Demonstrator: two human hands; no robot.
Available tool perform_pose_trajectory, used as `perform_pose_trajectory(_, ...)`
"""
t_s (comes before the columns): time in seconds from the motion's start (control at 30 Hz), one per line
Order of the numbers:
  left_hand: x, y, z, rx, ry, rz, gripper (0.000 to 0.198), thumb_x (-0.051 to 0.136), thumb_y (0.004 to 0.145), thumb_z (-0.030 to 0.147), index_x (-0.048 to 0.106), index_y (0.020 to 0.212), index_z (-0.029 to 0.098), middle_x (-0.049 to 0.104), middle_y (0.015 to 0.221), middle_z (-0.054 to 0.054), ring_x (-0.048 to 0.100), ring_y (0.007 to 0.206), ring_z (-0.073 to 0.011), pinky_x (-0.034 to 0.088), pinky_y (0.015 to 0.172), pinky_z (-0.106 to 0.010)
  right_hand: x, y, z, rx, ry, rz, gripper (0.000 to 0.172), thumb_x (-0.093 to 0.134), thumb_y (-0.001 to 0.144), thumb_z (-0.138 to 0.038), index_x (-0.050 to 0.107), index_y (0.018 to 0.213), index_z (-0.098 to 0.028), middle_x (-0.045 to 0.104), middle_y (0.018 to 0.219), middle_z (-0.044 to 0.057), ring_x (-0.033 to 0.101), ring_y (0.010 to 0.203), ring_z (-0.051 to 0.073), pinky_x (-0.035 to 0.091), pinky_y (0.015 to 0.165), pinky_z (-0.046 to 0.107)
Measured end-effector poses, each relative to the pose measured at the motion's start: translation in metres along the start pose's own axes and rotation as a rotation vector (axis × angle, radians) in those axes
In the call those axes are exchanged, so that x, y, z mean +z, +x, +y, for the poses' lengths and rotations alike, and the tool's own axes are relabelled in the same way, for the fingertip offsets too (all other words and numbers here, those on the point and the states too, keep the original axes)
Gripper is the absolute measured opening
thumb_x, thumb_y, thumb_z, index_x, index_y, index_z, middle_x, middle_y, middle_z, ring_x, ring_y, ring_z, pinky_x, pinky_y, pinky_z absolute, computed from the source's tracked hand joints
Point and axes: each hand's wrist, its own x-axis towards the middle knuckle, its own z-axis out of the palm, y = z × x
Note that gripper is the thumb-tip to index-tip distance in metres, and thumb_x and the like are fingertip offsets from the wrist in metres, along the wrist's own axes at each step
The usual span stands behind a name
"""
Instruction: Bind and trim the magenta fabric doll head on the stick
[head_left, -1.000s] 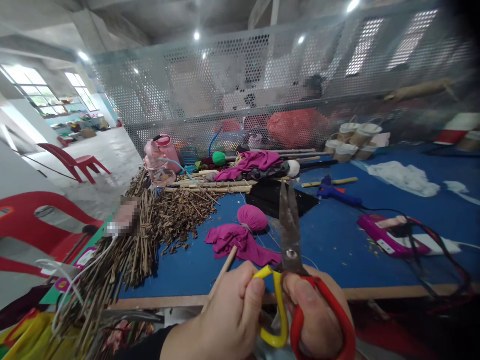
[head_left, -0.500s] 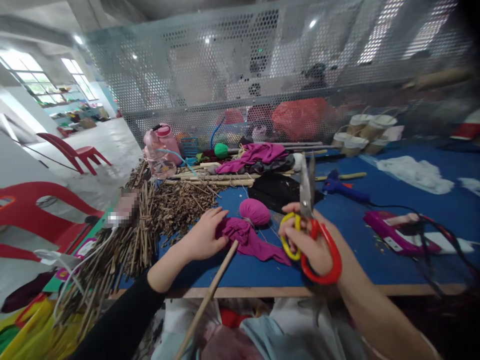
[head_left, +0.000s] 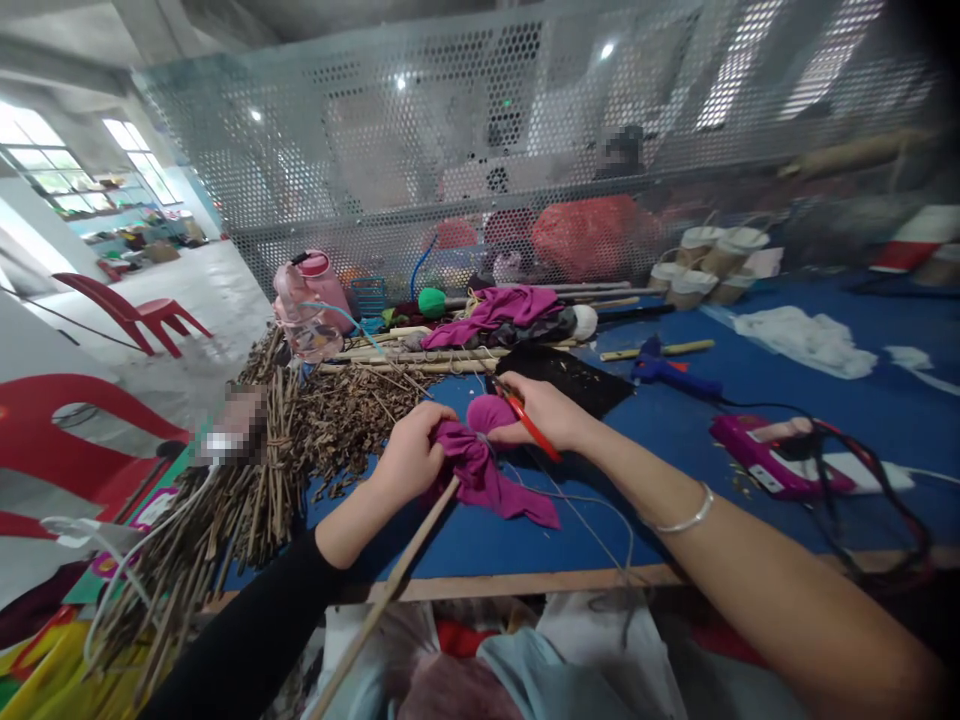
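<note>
Apparently, the pink cloth [head_left: 510, 500] rests on the blue surface [head_left: 667, 490] for support, its stick [head_left: 390, 590] jutting past the near edge, perhaps to leave the ball-shaped end [head_left: 489, 411] within reach of both hands. The left hand [head_left: 411, 455] is curled closed on the bunched folds, likely to steady them. The right hand [head_left: 547, 408] grips red-handled scissors [head_left: 534, 428] beside the ball-shaped end; how far the blades are spread, I cannot tell.
</note>
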Motion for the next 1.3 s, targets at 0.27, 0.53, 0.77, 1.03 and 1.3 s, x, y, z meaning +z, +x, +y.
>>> perform_pose_trajectory(0.27, -0.003, -0.028, 0.036, 0.000, 0.135, -0.149, 0.033, 0.039, 0.091, 0.024, 0.061, 0.067, 0.018, 0.062, 0.073, -0.006, 0.056, 0.073, -0.0169, 0.042, 0.073, -0.030, -0.005, -0.036, 0.021, 0.069, 0.019, 0.119, 0.046, 0.073, 0.064, -0.042, 0.047, 0.096, -0.020, 0.050, 0.061, -0.007, 0.042, 0.054, 0.011, 0.035, 0.054, 0.022)
perform_pose_trajectory(0.53, -0.001, -0.078, 0.055, -0.471, 0.243, -0.271, 0.034, 0.041, 0.090, 0.047, 0.059, 0.090, 0.019, 0.064, 0.071, -0.005, 0.059, 0.064, -0.0212, 0.034, 0.057, -0.028, -0.002, -0.057, 0.013, 0.139, -0.040, 0.128, 0.039, 0.069, 0.064, -0.041, 0.049, 0.094, -0.024, 0.055, 0.063, -0.004, 0.047, 0.054, 0.014, 0.033, 0.051, 0.023)
perform_pose_trajectory(0.77, 0.033, -0.082, 0.064, -0.435, 0.395, -0.142, 0.037, 0.050, 0.084, 0.051, 0.064, 0.079, 0.017, 0.063, 0.084, -0.012, 0.059, 0.084, -0.0284, 0.042, 0.070, -0.035, 0.007, -0.080, 0.005, 0.109, -0.133, 0.166, 0.040, 0.067, 0.064, -0.042, 0.052, 0.097, -0.024, 0.060, 0.066, -0.002, 0.052, 0.056, 0.017, 0.034, 0.053, 0.026)
perform_pose_trajectory(1.03, 0.046, -0.073, 0.054, -0.466, -0.252, 0.224, 0.024, 0.053, 0.085, 0.038, 0.063, 0.089, 0.017, 0.065, 0.084, -0.005, 0.059, 0.081, -0.0199, 0.048, 0.077, -0.033, 0.007, -0.097, 0.008, 0.289, -0.183, 0.278, 0.043, 0.068, 0.064, -0.044, 0.053, 0.100, -0.025, 0.066, 0.082, 0.004, 0.062, 0.073, 0.024, 0.039, 0.060, 0.029)
perform_pose_trajectory(1.3, 0.051, -0.062, 0.070, -0.794, -1.149, 0.354, 0.045, 0.063, 0.075, 0.052, 0.051, 0.101, 0.018, 0.066, 0.098, -0.007, 0.065, 0.084, -0.0179, 0.056, 0.066, -0.029, 0.014, -0.091, -0.009, 0.381, -0.320, 0.315, 0.043, 0.063, 0.070, -0.047, 0.055, 0.105, -0.024, 0.067, 0.080, 0.008, 0.063, 0.072, 0.028, 0.033, 0.055, 0.029)
